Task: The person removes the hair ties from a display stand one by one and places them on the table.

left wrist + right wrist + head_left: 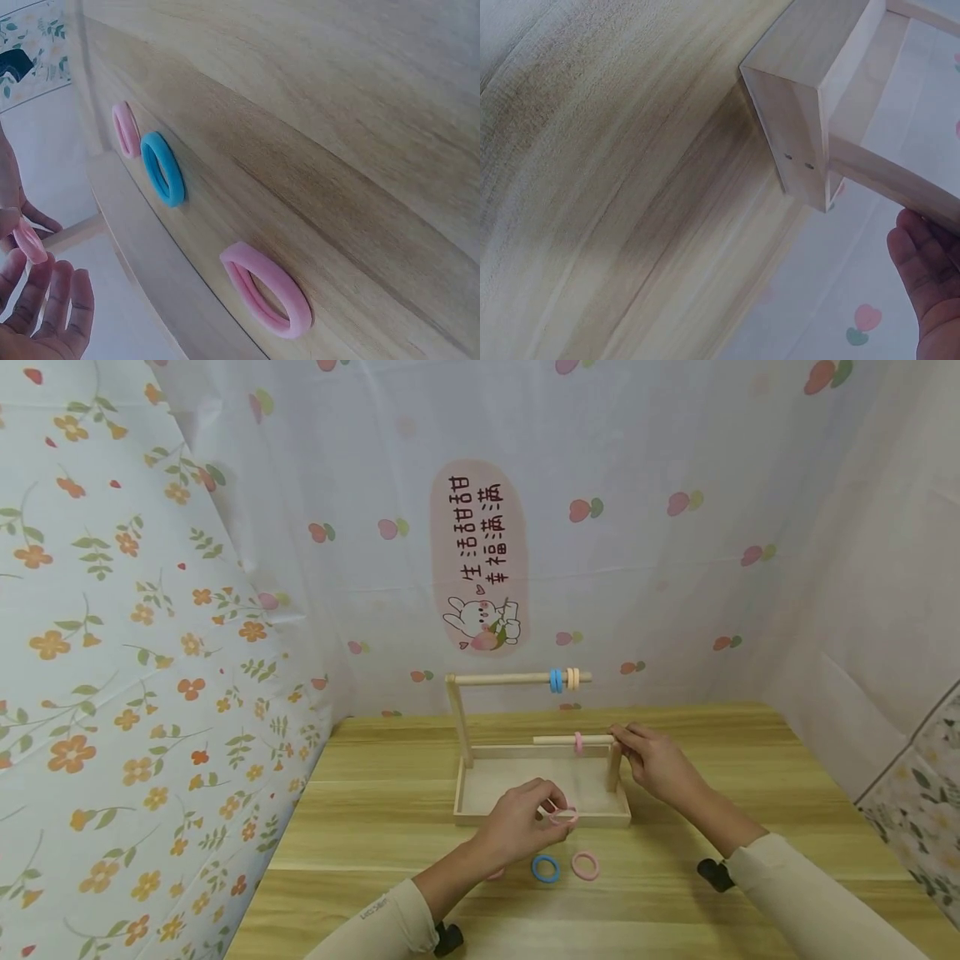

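My left hand (pixel 521 817) pinches a pink hair tie (pixel 30 241) between thumb and fingertips, over the front edge of a wooden rack's tray (pixel 540 820). At the rack's right side, my right hand (pixel 663 766) grips the top of the short post (pixel 614 767). From that post a lower rod (pixel 551 740) runs left with one pink hair tie (pixel 578 745) around it. The upper rod (pixel 502 679) bears blue hair ties (pixel 556 681) and peach-coloured hair ties (pixel 573 679) near its right end.
On the table before the tray lie a blue hair tie (pixel 175 187) and a pink hair tie (pixel 300 311), with another pink hair tie (pixel 126 131) in line. My left forearm partly covers one in the head view. A patterned cloth (pixel 637 585) hangs behind the table.
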Action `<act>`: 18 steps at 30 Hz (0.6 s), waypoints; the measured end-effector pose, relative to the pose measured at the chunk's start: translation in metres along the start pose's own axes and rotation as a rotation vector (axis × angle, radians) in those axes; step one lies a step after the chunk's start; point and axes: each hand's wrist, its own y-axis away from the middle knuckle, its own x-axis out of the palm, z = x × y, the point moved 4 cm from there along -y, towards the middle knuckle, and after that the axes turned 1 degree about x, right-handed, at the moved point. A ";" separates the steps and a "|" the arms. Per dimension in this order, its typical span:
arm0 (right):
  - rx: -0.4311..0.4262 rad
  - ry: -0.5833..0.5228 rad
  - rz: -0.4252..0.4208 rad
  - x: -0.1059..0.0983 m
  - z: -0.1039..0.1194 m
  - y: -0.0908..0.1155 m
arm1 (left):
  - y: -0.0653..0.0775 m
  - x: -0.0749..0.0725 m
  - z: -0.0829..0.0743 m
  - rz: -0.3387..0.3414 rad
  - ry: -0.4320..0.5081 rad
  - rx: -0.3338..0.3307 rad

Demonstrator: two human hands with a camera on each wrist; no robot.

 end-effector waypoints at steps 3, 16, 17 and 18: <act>0.003 -0.002 -0.003 -0.001 0.000 -0.001 | -0.001 0.001 -0.002 0.005 0.016 -0.014; -0.006 0.020 -0.012 0.000 -0.002 0.001 | -0.003 0.011 -0.007 0.014 0.007 0.056; -0.008 0.016 -0.014 0.000 -0.002 0.001 | -0.003 0.011 -0.007 0.014 -0.001 0.060; -0.009 0.016 -0.014 0.000 -0.002 0.001 | -0.003 0.012 -0.007 0.015 -0.008 0.063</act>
